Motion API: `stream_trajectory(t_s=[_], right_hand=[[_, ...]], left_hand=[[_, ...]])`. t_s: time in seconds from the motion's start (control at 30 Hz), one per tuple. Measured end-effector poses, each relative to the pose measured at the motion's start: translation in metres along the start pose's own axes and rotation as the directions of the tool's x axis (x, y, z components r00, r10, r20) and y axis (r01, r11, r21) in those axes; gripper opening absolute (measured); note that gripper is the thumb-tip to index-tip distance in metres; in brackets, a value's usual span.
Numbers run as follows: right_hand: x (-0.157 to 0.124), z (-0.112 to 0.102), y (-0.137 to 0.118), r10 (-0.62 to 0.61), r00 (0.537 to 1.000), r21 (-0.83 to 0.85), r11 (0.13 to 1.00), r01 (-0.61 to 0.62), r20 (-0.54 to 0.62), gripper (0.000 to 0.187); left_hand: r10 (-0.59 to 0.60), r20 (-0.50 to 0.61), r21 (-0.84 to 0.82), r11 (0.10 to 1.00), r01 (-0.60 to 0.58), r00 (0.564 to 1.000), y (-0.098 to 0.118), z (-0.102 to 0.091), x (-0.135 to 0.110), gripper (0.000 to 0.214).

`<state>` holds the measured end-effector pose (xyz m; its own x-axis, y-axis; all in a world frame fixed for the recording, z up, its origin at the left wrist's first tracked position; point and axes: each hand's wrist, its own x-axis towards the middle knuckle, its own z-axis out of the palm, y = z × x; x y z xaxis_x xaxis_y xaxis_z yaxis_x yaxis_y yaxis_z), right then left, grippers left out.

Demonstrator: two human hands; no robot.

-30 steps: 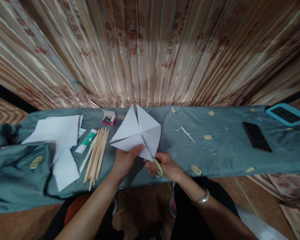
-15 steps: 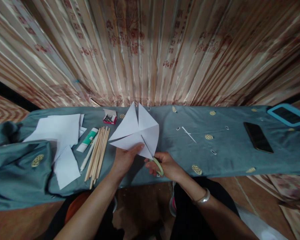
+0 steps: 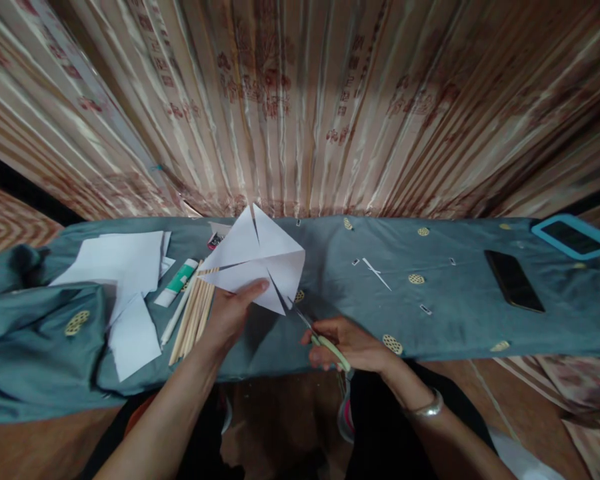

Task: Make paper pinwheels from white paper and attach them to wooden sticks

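My left hand (image 3: 233,312) is closed on a white sheet of paper (image 3: 275,243), thumb on top and fingers hidden beneath. Slits run from the paper's corners toward its middle, and the sheet bends slightly along a crease. In my right hand (image 3: 347,341) is a pair of scissors with light green handles (image 3: 333,351). The fingers are wrapped round the handles, and the blades point up and left, their tips close to the paper's lower right corner. Whether the tips touch the paper I cannot tell.
Wooden sticks (image 3: 190,323), a white and green tube (image 3: 176,283), a small open box (image 3: 217,235) and white papers (image 3: 130,263) lie left. Thin paper strips (image 3: 377,273), a black phone (image 3: 514,280) and a blue-framed device (image 3: 575,237) lie right. A patterned curtain (image 3: 300,107) hangs behind.
The scissors have drawn back from the paper, down and right, with my right hand. My left hand has moved the paper left, so it now covers part of the sticks and the small box.
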<state>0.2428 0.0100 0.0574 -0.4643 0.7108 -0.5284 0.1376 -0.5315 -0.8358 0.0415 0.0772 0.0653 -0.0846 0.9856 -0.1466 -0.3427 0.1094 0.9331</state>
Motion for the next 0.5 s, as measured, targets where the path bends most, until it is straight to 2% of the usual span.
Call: stream_trajectory(t_s=[0.1,0.13,0.17,0.2,0.23,0.3,0.33,0.37,0.43,0.5], right_hand=[[-0.018,-0.021,0.0,-0.014,0.998,-0.063,0.998,0.018,0.057,0.042],[-0.022,-0.028,0.001,-0.037,0.999,-0.068,0.997,0.039,0.036,0.042],[-0.025,-0.035,0.001,-0.071,0.997,-0.064,0.996,0.069,-0.022,0.043],[-0.026,-0.04,0.002,-0.128,0.984,-0.047,0.991,0.123,-0.128,0.045],[-0.026,-0.045,0.002,-0.193,0.947,-0.033,0.981,0.191,-0.256,0.047],[-0.022,-0.05,0.001,-0.301,0.818,-0.032,0.944,0.328,-0.491,0.048],[-0.019,-0.05,0.001,-0.332,0.759,-0.04,0.926,0.376,-0.56,0.048],[-0.015,-0.05,0.0,-0.348,0.726,-0.043,0.914,0.403,-0.593,0.048],[-0.008,-0.048,-0.002,-0.35,0.733,-0.021,0.908,0.417,-0.583,0.047],[-0.002,-0.043,-0.003,-0.325,0.777,0.027,0.915,0.402,-0.54,0.046]], left_hand=[[0.0,0.011,0.009,1.0,0.0,1.0,0.007,-0.008,0.003,0.059],[-0.019,0.021,0.007,1.0,0.019,1.0,0.008,-0.01,0.003,0.058],[-0.048,0.033,0.002,0.999,0.048,0.998,0.008,-0.012,0.003,0.054],[-0.088,0.047,0.001,0.996,0.089,0.995,0.008,-0.014,0.001,0.051],[-0.133,0.059,0.004,0.991,0.133,0.989,0.007,-0.015,-0.001,0.047],[-0.22,0.083,0.024,0.976,0.218,0.972,0.004,-0.014,-0.006,0.04],[-0.254,0.095,0.04,0.967,0.251,0.963,0.002,-0.013,-0.009,0.037],[-0.283,0.112,0.059,0.959,0.278,0.953,0.0,-0.012,-0.012,0.035],[-0.327,0.163,0.097,0.944,0.314,0.931,-0.003,-0.009,-0.019,0.032],[-0.359,0.219,0.132,0.932,0.337,0.907,-0.005,-0.007,-0.025,0.031]])
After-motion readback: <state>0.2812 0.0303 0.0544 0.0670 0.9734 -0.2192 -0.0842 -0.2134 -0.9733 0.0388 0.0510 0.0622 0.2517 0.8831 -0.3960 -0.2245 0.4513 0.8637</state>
